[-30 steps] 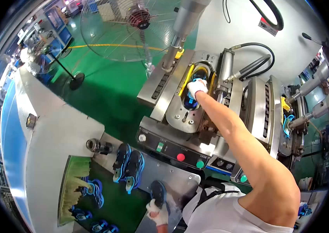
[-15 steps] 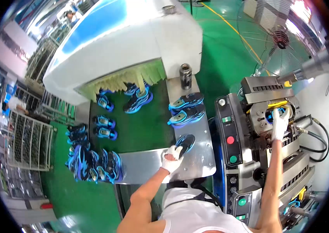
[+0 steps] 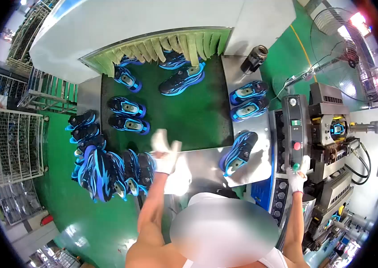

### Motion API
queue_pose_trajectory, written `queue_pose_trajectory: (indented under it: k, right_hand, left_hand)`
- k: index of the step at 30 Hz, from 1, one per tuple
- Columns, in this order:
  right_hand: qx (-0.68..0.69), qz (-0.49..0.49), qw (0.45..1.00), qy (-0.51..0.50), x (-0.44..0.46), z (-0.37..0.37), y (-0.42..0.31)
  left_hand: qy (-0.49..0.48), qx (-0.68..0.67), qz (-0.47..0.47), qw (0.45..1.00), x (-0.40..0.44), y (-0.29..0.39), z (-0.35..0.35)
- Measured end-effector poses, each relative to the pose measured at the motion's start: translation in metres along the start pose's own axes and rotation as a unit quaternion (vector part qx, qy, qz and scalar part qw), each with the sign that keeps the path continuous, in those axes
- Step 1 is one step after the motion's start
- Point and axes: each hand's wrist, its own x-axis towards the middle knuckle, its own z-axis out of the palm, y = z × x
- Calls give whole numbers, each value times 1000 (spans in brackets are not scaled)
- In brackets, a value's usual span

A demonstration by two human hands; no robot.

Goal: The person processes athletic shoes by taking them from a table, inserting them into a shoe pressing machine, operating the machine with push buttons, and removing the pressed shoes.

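My left hand, in a white glove, is empty, with its fingers spread above the front edge of the green conveyor belt. Beside it on the left stand several black and blue sneakers. My right hand, gloved too, is at the green button of the control panel, fingers stretched toward it; it holds nothing that I can see. A single sneaker lies on the metal table to the right of my left hand. Another shoe sits inside the pressing machine.
Green fabric strips hang over the opening of the white housing. More shoes rest on the belt, and a pair is on the right ledge near a dark bottle. A fan stands behind the machine.
My left hand has let go of the sneaker on the table and moved left. My right hand has come out of the machine and down to the green button. The view has shifted.
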Motion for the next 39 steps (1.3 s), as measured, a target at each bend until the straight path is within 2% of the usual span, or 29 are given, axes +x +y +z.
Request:
queue_pose_trajectory:
  k: [1, 3, 5, 6, 7, 9, 11, 14, 15, 17, 19, 21, 23, 25, 26, 28, 30, 31, 32, 33, 34, 35, 36, 37, 39]
  right_hand:
    - [18, -44, 996, 76, -13, 15, 10]
    - [31, -141, 970, 197, -31, 50, 39]
    - [-1, -50, 992, 116, -55, 79, 50]
    - [-17, -52, 995, 77, -63, 97, 64]
    - [-33, -54, 997, 39, -68, 110, 72]
    - [10, 19, 999, -50, -89, 104, 30]
    - [-89, 43, 991, -90, -88, 103, 7]
    - [-39, -25, 996, -82, -75, 115, 8]
    - [-27, -41, 996, -74, -76, 110, -11]
    - [-1, -88, 995, -57, -86, 100, -46]
    - [107, -115, 984, -87, -118, 71, -107]
    - [151, -137, 966, -158, -156, 42, -161]
    - [210, -319, 921, -73, -173, 78, -168]
    - [184, -425, 885, 59, -178, 108, -185]
    - [233, -395, 883, 98, -169, 132, -183]
    - [212, -370, 866, 263, -171, 110, -157]
    - [326, -312, 852, 267, -187, 71, -103]
    - [385, -282, 840, 259, -205, 47, -81]
    - [410, -224, 852, 238, -212, 37, -45]
    - [487, -162, 845, 152, -240, 1, -27]
    - [471, -27, 878, 81, -249, -10, 3]
    - [452, 102, 886, -2, -259, -13, 35]
    - [538, 141, 831, 4, -268, 3, 63]
    - [704, 18, 689, 171, -291, 10, 75]
    - [820, 51, 544, 170, -304, 38, 118]
  left_hand:
    - [82, 93, -8, 992, 19, -50, -11]
    - [142, 120, -129, 974, 58, -86, -55]
    - [96, 153, -213, 960, 97, -100, -80]
    - [65, 146, -191, 968, 114, -118, -78]
    - [81, 120, -90, 985, 123, -161, -59]
    - [69, 93, -44, 992, 145, -178, -59]
    - [62, 53, 6, 997, 154, -200, -66]
    - [36, 117, 55, 991, 156, -196, -73]
    - [21, 110, 49, 993, 153, -173, -81]
    - [26, 103, 95, 990, 135, -138, -86]
    - [-16, 34, 125, 991, 106, -80, -94]
    - [-46, -19, 187, 981, 68, -10, -87]
    - [-133, -65, 237, 960, 31, 67, -73]
    - [-203, -108, 328, 917, -9, 134, -47]
    - [-236, -135, 369, 889, -29, 161, -33]
    - [-293, -224, 419, 830, -53, 219, -10]
    - [-349, -226, 498, 761, -81, 280, 2]
    - [-371, -219, 536, 726, -96, 308, 1]
    - [-422, -218, 550, 687, -123, 346, 2]
    - [-433, -257, 624, 598, -136, 370, -1]
    - [-460, -267, 615, 582, -155, 391, 0]
    - [-484, -274, 604, 571, -173, 412, 0]
    - [-433, -258, 665, 551, -188, 444, -6]
    - [-387, -283, 690, 542, -203, 465, 1]
    - [-388, -332, 654, 557, -234, 497, 32]
